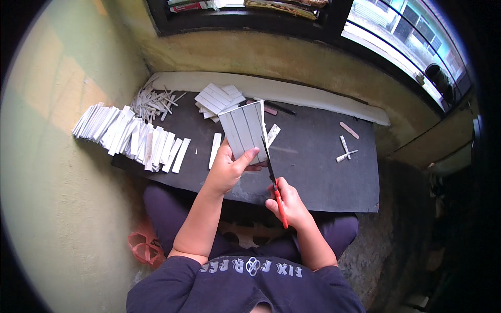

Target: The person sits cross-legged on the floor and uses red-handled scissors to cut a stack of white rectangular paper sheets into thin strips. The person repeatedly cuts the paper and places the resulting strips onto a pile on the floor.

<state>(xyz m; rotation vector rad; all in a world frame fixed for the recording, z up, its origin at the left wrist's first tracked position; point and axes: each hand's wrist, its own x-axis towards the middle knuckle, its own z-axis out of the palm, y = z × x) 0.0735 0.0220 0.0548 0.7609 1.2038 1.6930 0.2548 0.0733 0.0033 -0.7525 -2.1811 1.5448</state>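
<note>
My left hand [228, 166] grips a white lined card [241, 128] by its lower edge, thumb on the front, and holds it raised above the dark tabletop [323, 177]. In my right hand [293, 204] are red-handled scissors [280, 202]. Their dark blades point up along the card's right side, where a narrow edge stands slightly away from it. Whether the blades are fully closed is hard to see. A loose white strip [215, 150] lies left of the card, and another strip [273, 134] lies just right of it.
A long row of white strips [130, 136] covers the table's left end, with thin offcuts [154, 100] behind. Several lined cards [211, 98] lie at the back. A dark pen [279, 107], a flat stick [349, 130] and crossed pieces [344, 152] lie further right. Walls border the left and back.
</note>
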